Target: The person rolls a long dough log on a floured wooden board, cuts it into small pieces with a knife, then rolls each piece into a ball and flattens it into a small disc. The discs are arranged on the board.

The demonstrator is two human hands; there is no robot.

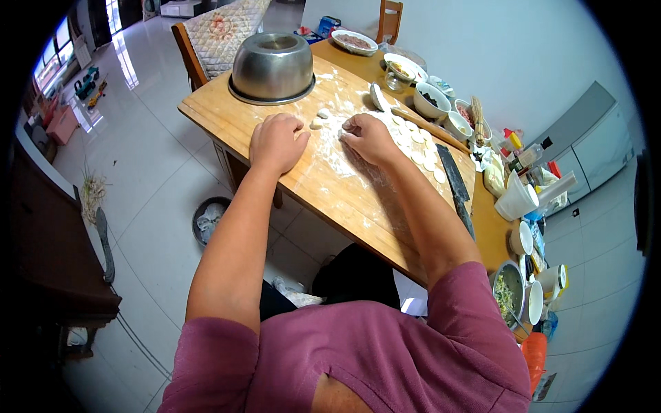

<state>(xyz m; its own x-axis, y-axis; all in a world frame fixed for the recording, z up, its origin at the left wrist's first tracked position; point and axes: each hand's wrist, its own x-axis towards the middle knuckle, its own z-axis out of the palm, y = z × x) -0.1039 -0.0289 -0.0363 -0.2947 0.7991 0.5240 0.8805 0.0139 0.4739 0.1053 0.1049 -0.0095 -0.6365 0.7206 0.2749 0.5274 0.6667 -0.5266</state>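
My left hand (277,142) rests on the floury wooden board (323,175), its fingers loosely bent and apart, with nothing visible in them. To its right, my right hand (370,140) pinches a small white dough piece (341,133) between thumb and fingers. Between the hands and slightly farther off lie two small dough lumps, one whitish (323,113) and one yellowish (316,124). Beyond my right hand, several flat round dough pieces (417,136) are spread on the board. An upturned metal basin (273,67) stands at the board's far left.
A dark-bladed knife (451,172) lies along the board's right side, near a rolling pin (434,129). Bowls of food, including a white bowl with dark contents (431,100), line the table behind. A metal bowl of chopped greens (508,292) stands at right. Below the board is a bin (211,219).
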